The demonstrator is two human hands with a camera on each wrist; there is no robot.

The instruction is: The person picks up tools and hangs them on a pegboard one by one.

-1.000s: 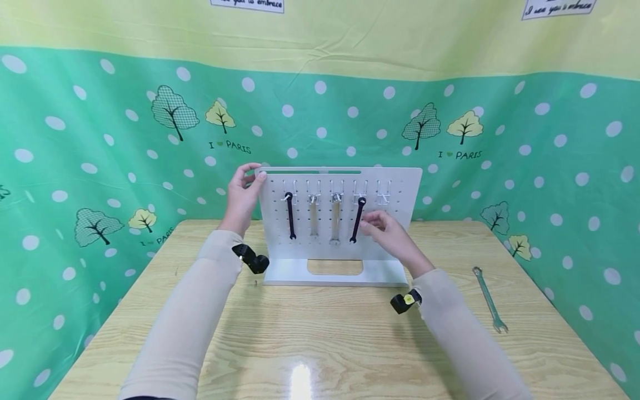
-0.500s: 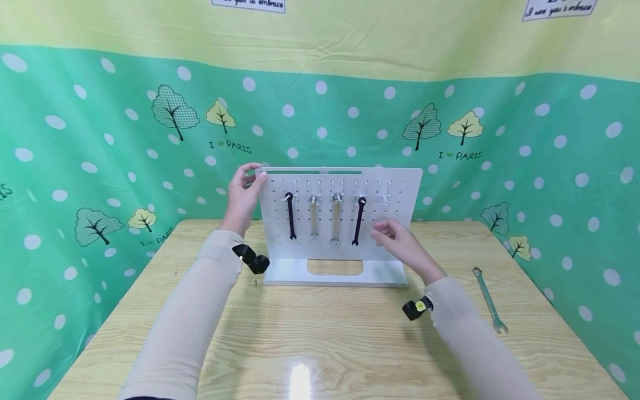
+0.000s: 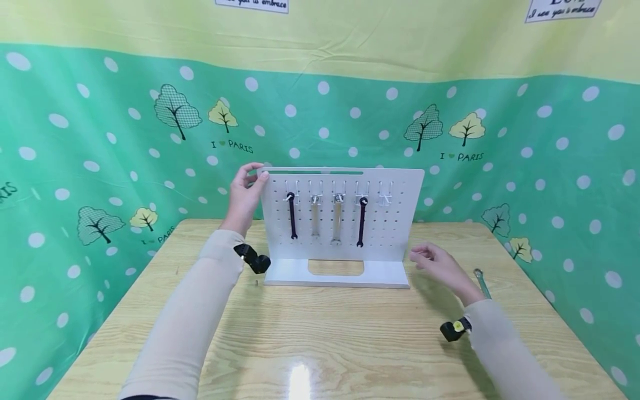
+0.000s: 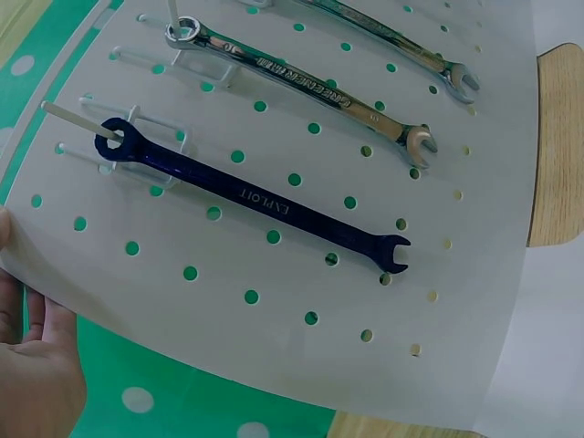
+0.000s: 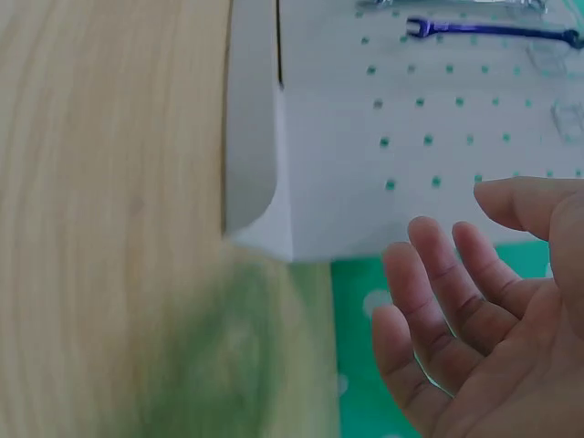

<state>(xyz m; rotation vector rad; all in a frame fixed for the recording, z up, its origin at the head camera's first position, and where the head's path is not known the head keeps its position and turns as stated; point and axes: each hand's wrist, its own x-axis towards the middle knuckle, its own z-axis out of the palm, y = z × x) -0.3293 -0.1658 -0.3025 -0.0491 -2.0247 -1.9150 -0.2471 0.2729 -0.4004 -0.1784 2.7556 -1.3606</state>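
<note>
A white pegboard [image 3: 380, 239] stands upright on its base. My left hand [image 3: 244, 195] grips its upper left corner, thumb on the front face and fingers behind. From the hooks hang a dark wrench [image 3: 293, 218] at the left, two silver wrenches [image 3: 337, 221] in the middle and another dark wrench [image 3: 361, 223] to their right. The left wrist view shows "EXPLOIT" on the left dark wrench [image 4: 265, 203]. Beyond the board's lower right side, my right hand [image 3: 442, 268] hovers over the table, holding nothing; its fingers look loosely bent [image 5: 493, 319].
A loose wrench [image 3: 482, 282] lies on the wooden table [image 3: 350, 339] at the right, partly hidden by my right forearm. The rightmost hook [image 3: 384, 199] carries no wrench. A green dotted cloth [image 3: 320, 144] hangs behind and at both sides.
My right hand has left the right dark wrench and moved right and down, past the board's side. That wrench now hangs straighter. My left hand has stayed on the corner.
</note>
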